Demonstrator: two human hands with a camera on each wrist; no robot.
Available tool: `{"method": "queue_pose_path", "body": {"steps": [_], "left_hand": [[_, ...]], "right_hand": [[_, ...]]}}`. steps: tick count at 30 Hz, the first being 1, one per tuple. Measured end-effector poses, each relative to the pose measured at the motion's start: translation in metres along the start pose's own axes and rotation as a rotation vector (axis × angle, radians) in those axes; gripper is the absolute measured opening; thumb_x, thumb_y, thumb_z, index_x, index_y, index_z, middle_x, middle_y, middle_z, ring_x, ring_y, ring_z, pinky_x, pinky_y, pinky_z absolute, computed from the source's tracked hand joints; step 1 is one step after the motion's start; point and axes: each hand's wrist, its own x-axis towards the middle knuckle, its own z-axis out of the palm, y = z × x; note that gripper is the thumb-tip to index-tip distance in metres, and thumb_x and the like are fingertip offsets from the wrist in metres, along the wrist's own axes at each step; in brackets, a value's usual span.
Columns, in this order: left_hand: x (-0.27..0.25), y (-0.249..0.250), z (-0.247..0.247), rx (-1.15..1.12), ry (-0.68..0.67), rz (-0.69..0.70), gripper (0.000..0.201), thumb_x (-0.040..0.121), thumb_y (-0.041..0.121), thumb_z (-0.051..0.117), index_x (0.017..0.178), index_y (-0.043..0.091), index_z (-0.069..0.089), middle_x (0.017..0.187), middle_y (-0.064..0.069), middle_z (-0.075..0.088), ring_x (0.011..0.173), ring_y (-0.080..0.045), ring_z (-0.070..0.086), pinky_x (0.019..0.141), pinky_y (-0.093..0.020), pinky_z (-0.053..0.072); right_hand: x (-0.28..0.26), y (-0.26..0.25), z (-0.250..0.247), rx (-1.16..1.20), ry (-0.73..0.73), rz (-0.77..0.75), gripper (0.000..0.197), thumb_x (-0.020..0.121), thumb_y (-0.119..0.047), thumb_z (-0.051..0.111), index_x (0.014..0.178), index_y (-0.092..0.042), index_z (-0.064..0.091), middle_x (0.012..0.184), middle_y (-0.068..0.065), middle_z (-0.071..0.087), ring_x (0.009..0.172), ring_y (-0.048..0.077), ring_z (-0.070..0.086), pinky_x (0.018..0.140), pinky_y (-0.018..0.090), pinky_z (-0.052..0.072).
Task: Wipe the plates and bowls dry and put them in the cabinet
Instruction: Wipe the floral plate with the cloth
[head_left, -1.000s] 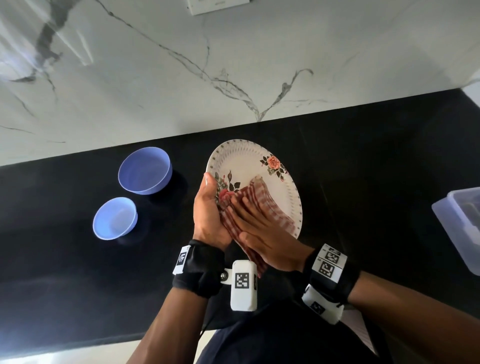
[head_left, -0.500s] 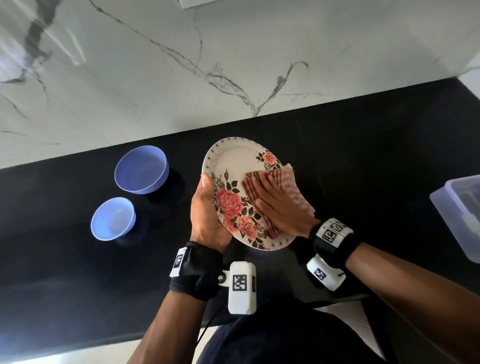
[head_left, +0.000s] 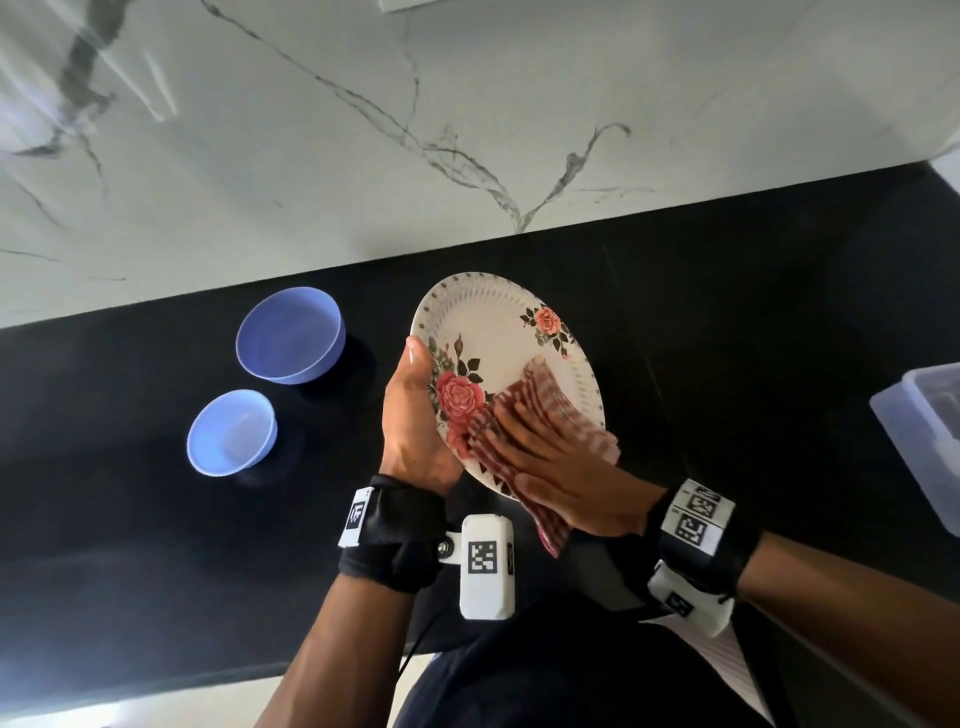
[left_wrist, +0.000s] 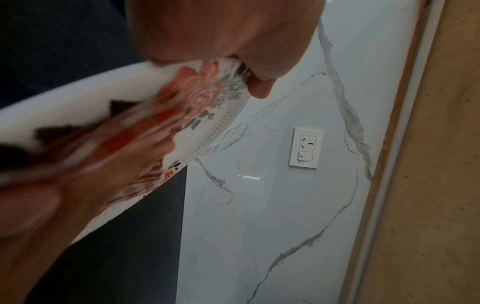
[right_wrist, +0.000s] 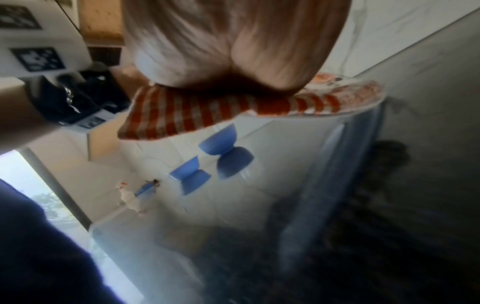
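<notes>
A white plate (head_left: 488, 332) with red roses is held tilted above the black counter (head_left: 727, 312). My left hand (head_left: 410, 415) grips its left rim, thumb on the face; the left wrist view shows the same rim grip on the plate (left_wrist: 207, 107). My right hand (head_left: 550, 467) lies flat, fingers straight, pressing a red-and-white checked cloth (head_left: 545, 410) on the plate's lower right part. The cloth (right_wrist: 182, 115) hangs off the near rim under my palm. Two blue bowls stand on the counter to the left, a larger one (head_left: 290, 342) and a smaller one (head_left: 231, 432).
A marble wall (head_left: 467, 130) rises behind the counter, with a socket (left_wrist: 306, 147) on it. A clear plastic container (head_left: 924, 441) sits at the counter's right edge. A wooden panel (left_wrist: 428, 164) stands to the right in the left wrist view.
My right hand has slid the cloth from the plate's upper right down toward its near rim. The left hand keeps its grip; the plate has barely shifted.
</notes>
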Motion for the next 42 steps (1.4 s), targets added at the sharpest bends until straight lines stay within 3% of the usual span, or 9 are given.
{"method": "queue_pose_path", "body": {"steps": [7,14,17,20,23,28,33,38,42], "left_hand": [[0.002,-0.001,-0.003,0.058,0.004,0.035,0.071,0.102,0.059,0.046,0.157,0.014,0.041,0.154,-0.025,0.05,0.14,-0.049,0.05,0.116,-0.071,0.033],[-0.008,0.002,-0.004,0.082,0.003,0.034,0.067,0.105,0.057,0.039,0.156,0.014,0.042,0.151,-0.026,0.053,0.138,-0.049,0.052,0.114,-0.073,0.036],[-0.011,0.006,-0.005,0.083,0.018,0.038,0.066,0.106,0.057,0.037,0.156,0.014,0.042,0.151,-0.026,0.053,0.137,-0.049,0.053,0.111,-0.073,0.039],[-0.013,0.009,-0.004,0.084,0.024,0.053,0.064,0.109,0.055,0.032,0.155,0.013,0.045,0.149,-0.024,0.056,0.137,-0.046,0.055,0.114,-0.069,0.039],[-0.016,0.011,0.0,0.073,0.029,0.055,0.065,0.11,0.055,0.028,0.154,0.011,0.047,0.15,-0.022,0.056,0.138,-0.042,0.054,0.117,-0.061,0.039],[-0.016,0.017,0.0,0.056,0.097,0.055,0.068,0.11,0.057,0.027,0.15,0.007,0.051,0.145,-0.022,0.061,0.135,-0.038,0.059,0.118,-0.054,0.04],[-0.021,0.017,-0.001,0.045,0.068,0.028,0.068,0.109,0.059,0.028,0.151,0.009,0.047,0.145,-0.025,0.06,0.132,-0.042,0.06,0.108,-0.055,0.051],[-0.015,0.018,-0.014,0.036,0.094,0.021,0.063,0.108,0.057,0.034,0.153,0.015,0.046,0.148,-0.024,0.057,0.133,-0.047,0.057,0.114,-0.067,0.04],[-0.014,0.018,-0.02,0.057,0.06,-0.008,0.065,0.108,0.059,0.033,0.154,0.016,0.046,0.15,-0.023,0.056,0.136,-0.048,0.054,0.117,-0.069,0.035]], "right_hand": [[0.014,0.043,-0.006,0.014,0.063,0.261,0.068,0.094,-0.074,-0.002,0.152,-0.044,-0.02,0.164,-0.012,-0.027,0.149,0.006,-0.03,0.125,0.053,-0.009],[0.079,0.065,-0.037,-0.284,0.059,0.19,0.071,0.097,-0.028,0.056,0.145,-0.023,0.004,0.163,0.019,-0.013,0.151,0.048,-0.011,0.115,0.077,0.008],[0.102,0.047,-0.049,-0.299,0.065,0.14,0.073,0.1,-0.041,0.027,0.159,-0.004,0.006,0.161,0.027,-0.009,0.147,0.045,-0.016,0.121,0.064,-0.007],[0.116,0.02,-0.051,-0.168,0.104,0.193,0.062,0.108,-0.041,0.013,0.154,-0.013,-0.017,0.154,0.003,-0.033,0.142,0.024,-0.036,0.122,0.048,-0.021],[0.118,-0.011,-0.045,-0.159,0.121,0.159,0.053,0.11,-0.041,0.008,0.149,-0.023,-0.023,0.16,0.004,-0.032,0.145,0.021,-0.036,0.119,0.044,-0.026],[0.1,-0.046,-0.017,-0.023,0.155,0.137,0.06,0.103,-0.051,0.001,0.157,-0.032,-0.017,0.168,-0.004,-0.019,0.152,0.013,-0.027,0.125,0.055,-0.008],[0.053,-0.022,-0.007,-0.217,0.1,-0.098,0.057,0.111,-0.037,0.022,0.162,-0.015,0.006,0.169,0.009,-0.012,0.156,0.029,-0.015,0.123,0.061,-0.003],[0.026,0.021,-0.003,-0.125,-0.084,0.146,0.069,0.1,-0.065,0.001,0.157,-0.034,-0.02,0.165,-0.005,-0.03,0.15,0.013,-0.031,0.124,0.056,-0.01],[0.039,0.047,-0.016,-0.305,-0.128,0.21,0.064,0.103,-0.049,0.014,0.158,-0.026,-0.01,0.166,0.009,-0.024,0.152,0.033,-0.027,0.12,0.068,-0.003]]}}
